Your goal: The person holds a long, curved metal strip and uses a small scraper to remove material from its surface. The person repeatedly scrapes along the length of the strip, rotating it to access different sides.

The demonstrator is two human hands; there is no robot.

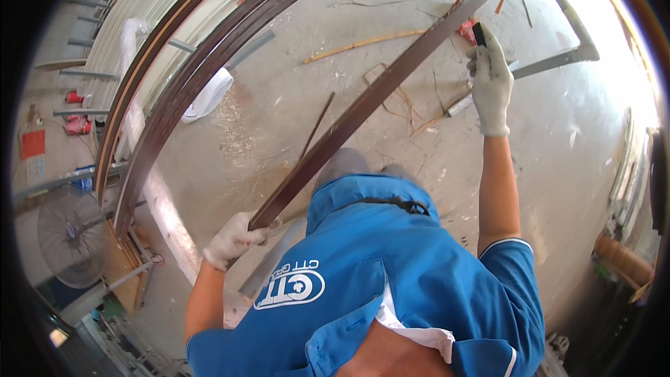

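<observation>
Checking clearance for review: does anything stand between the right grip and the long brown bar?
Nothing visible separates the right grip from the brown bar, though the grip holds a black object; the red item between seems farther back.

Your left hand, pale-gloved, grips the lower end of a long brown bar, which slants up to the right. Your right hand, likewise gloved, holds a small black object beside the bar's upper stretch. More brown profiles run along the left; a round fan stands lower left. A yellowish strip lies on the grey floor.
</observation>
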